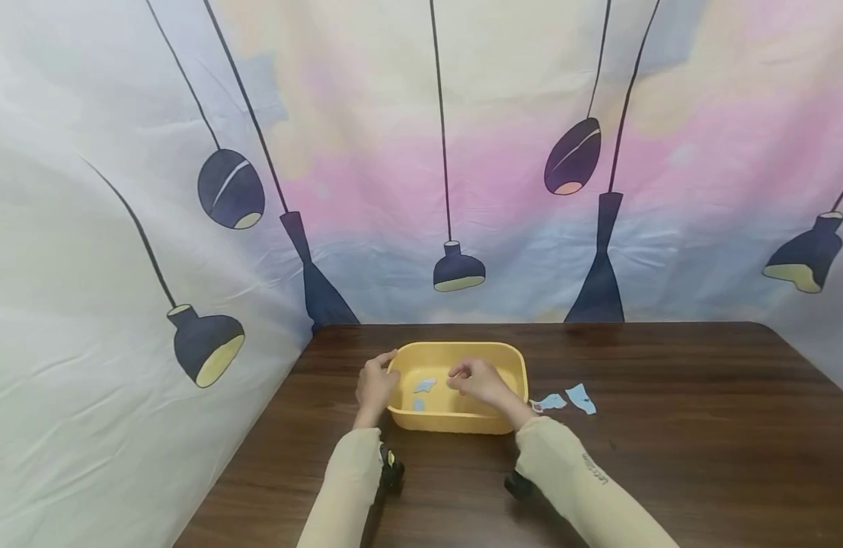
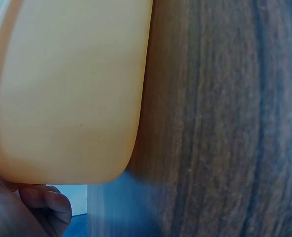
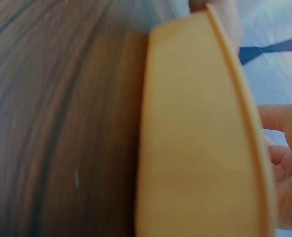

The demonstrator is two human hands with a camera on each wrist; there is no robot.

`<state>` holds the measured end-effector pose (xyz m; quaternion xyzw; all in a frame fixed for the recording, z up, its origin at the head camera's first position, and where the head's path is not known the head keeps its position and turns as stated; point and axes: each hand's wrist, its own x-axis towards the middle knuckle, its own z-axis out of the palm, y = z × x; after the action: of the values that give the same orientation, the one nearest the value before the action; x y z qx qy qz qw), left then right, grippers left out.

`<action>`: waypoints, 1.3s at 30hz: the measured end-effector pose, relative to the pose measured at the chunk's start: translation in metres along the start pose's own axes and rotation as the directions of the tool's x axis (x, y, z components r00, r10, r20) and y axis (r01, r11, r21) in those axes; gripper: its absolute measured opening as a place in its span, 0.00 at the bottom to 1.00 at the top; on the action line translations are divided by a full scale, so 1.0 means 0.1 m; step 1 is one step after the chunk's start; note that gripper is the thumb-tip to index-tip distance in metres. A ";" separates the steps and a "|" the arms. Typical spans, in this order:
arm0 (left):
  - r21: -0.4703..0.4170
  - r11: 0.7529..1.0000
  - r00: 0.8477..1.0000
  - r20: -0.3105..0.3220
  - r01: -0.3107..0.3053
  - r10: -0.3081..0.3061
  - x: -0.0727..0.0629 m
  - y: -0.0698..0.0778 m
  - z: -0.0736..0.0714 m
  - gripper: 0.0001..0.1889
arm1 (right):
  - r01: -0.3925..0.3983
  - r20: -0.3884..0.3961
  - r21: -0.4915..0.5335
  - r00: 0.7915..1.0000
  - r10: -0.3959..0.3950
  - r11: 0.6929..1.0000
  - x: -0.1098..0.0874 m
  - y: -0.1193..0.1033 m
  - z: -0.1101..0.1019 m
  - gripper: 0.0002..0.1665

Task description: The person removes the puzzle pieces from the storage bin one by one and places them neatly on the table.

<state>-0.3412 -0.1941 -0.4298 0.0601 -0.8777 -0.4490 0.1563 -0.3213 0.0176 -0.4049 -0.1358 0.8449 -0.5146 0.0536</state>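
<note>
Brown table (image 1: pixel 702 434) — one tub (image 1: pixel 455 423); perhaps four scraps (image 1: pixel 582 399)

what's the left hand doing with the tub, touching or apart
Touching. The head view shows the left hand on the end of the tub, its thumb lapping over the rim.

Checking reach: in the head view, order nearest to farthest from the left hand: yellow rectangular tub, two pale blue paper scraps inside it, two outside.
1. Yellow tub: touching left hand.
2. Upper inside scrap and lower inside scrap: tub's left half, too close to call.
3. Left outside scrap: just right of tub.
4. Right outside scrap: farther right.
</note>
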 end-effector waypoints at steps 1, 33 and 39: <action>0.001 1.000 1.000 -0.004 0.004 -0.004 0.00 0.00 0.00 0.24 | 0.003 0.024 0.017 1.000 -0.003 1.000 0.03 -0.01 0.07 0.12; 0.031 0.999 1.000 -0.021 0.017 -0.017 -0.04 0.00 0.03 0.24 | -0.037 0.335 -0.018 0.941 0.041 0.999 0.21 0.02 0.51 0.09; 0.034 0.999 1.000 -0.022 0.002 -0.001 0.00 0.01 0.01 0.24 | -0.067 0.339 0.089 0.940 0.033 0.994 0.22 0.06 0.32 0.17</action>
<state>-0.3417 -0.1925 -0.4299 0.0682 -0.8834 -0.4335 0.1645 -0.3360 -0.0139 -0.4242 -0.1974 0.8000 -0.5235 0.2168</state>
